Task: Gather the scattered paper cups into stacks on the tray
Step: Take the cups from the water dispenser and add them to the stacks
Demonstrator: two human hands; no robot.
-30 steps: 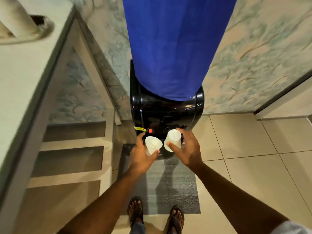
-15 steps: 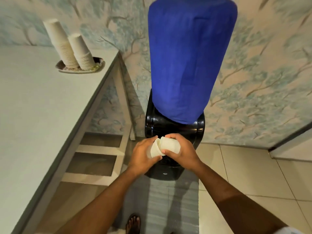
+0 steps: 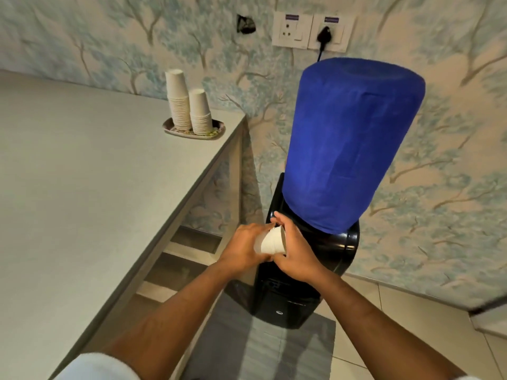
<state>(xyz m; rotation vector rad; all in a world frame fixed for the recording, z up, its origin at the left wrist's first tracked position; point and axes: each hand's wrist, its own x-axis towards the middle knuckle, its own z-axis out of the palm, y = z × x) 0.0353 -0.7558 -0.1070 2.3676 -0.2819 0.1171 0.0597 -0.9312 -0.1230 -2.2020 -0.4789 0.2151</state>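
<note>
Pale surface (image 3: 82, 187) is filling the left side, running back to the tree-patterned wall (image 3: 452, 160). Blue-covered water bottle (image 3: 354, 144) is sitting upside down on a black dispenser (image 3: 315, 270), which is standing on the floor just right of the surface's end, with a grey mat (image 3: 260, 349) lying in front of it. Two white sockets (image 3: 310, 32) are showing on the wall above the bottle, a black plug sitting in the right one. Small oval tray (image 3: 219, 130) is resting at the far right corner of the surface, carrying two upright stacks of paper cups (image 3: 189, 105), rims down, taller stack on the left, the two touching. Both hands are meeting in front of the dispenser, well apart from the tray. Left hand (image 3: 242, 249) is curling around the mouth end of the held paper cups (image 3: 273, 241), lying sideways and nested. Right hand (image 3: 295, 250) is gripping the other end, fingers wrapping over the top. Cup count in the hands: cannot tell exactly.
</note>
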